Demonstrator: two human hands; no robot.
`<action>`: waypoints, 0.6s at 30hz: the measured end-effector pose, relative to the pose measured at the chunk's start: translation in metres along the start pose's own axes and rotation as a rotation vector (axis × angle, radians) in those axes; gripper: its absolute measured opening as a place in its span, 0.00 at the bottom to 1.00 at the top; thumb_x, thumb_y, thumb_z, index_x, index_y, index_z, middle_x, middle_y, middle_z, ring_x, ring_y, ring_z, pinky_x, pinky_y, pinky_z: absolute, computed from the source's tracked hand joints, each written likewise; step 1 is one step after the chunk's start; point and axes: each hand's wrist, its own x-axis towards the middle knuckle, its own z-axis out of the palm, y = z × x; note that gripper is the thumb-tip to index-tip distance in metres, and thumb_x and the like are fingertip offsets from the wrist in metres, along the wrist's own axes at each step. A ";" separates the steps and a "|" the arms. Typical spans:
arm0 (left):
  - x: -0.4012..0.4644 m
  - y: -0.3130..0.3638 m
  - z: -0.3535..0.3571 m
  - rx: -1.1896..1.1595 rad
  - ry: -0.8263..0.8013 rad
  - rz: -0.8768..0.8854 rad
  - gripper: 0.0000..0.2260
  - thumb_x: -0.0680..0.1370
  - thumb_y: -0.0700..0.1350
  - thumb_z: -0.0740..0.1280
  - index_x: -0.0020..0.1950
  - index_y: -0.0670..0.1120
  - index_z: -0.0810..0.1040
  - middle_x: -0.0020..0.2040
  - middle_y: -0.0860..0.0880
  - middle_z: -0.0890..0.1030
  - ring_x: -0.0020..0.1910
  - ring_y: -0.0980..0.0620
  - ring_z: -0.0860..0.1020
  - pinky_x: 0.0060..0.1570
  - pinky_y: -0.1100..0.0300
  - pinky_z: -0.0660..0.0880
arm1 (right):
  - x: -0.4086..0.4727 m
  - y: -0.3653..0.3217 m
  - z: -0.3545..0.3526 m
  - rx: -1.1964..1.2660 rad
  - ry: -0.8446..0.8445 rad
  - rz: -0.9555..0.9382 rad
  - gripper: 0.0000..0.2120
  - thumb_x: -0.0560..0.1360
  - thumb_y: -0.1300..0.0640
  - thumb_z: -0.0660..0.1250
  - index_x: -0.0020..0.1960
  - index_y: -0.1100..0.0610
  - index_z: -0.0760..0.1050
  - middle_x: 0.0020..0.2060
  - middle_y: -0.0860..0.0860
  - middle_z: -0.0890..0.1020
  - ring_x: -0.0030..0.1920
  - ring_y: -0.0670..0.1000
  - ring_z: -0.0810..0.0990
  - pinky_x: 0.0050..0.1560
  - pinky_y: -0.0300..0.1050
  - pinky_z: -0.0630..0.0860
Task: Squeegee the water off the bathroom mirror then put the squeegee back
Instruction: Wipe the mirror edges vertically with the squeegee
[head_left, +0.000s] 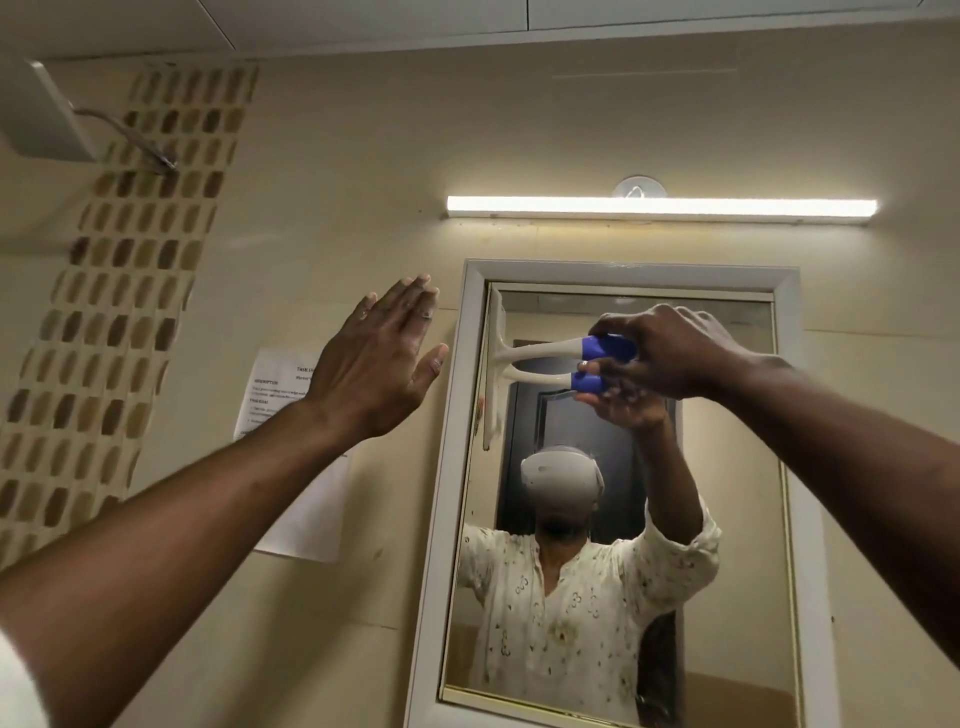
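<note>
A white-framed bathroom mirror (727, 597) hangs on the beige wall. My right hand (670, 351) grips the blue end of a white squeegee (535, 351). Its blade stands upright against the glass along the mirror's upper left edge, doubled by its reflection. My left hand (382, 358) is raised flat with fingers together, held beside the mirror's left frame, holding nothing. Whether it touches the wall I cannot tell. The glass reflects a person in a pale patterned top wearing a white headset.
A lit tube light (660, 208) runs above the mirror. A printed paper sheet (306, 509) is stuck to the wall left of the frame. A brown mosaic tile strip (119, 291) and a shower head (47, 114) are at far left.
</note>
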 end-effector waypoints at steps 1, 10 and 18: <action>0.002 0.001 0.001 -0.006 -0.001 -0.001 0.29 0.81 0.57 0.47 0.78 0.45 0.47 0.79 0.48 0.49 0.78 0.53 0.47 0.76 0.53 0.47 | -0.001 -0.001 0.002 -0.004 0.003 0.000 0.23 0.73 0.39 0.63 0.63 0.49 0.71 0.36 0.51 0.79 0.33 0.49 0.76 0.32 0.37 0.64; 0.004 0.007 0.012 -0.008 -0.012 0.028 0.29 0.81 0.58 0.45 0.78 0.46 0.45 0.79 0.49 0.48 0.77 0.54 0.45 0.75 0.57 0.43 | -0.005 -0.008 0.009 -0.021 -0.011 -0.022 0.21 0.76 0.39 0.59 0.59 0.53 0.72 0.29 0.46 0.72 0.27 0.46 0.72 0.31 0.38 0.66; 0.003 0.014 0.023 0.029 -0.027 0.059 0.31 0.78 0.60 0.41 0.78 0.45 0.47 0.79 0.47 0.49 0.77 0.53 0.46 0.74 0.57 0.42 | -0.009 0.007 0.009 0.006 0.035 0.027 0.24 0.73 0.33 0.57 0.55 0.50 0.74 0.35 0.51 0.79 0.30 0.50 0.74 0.31 0.38 0.63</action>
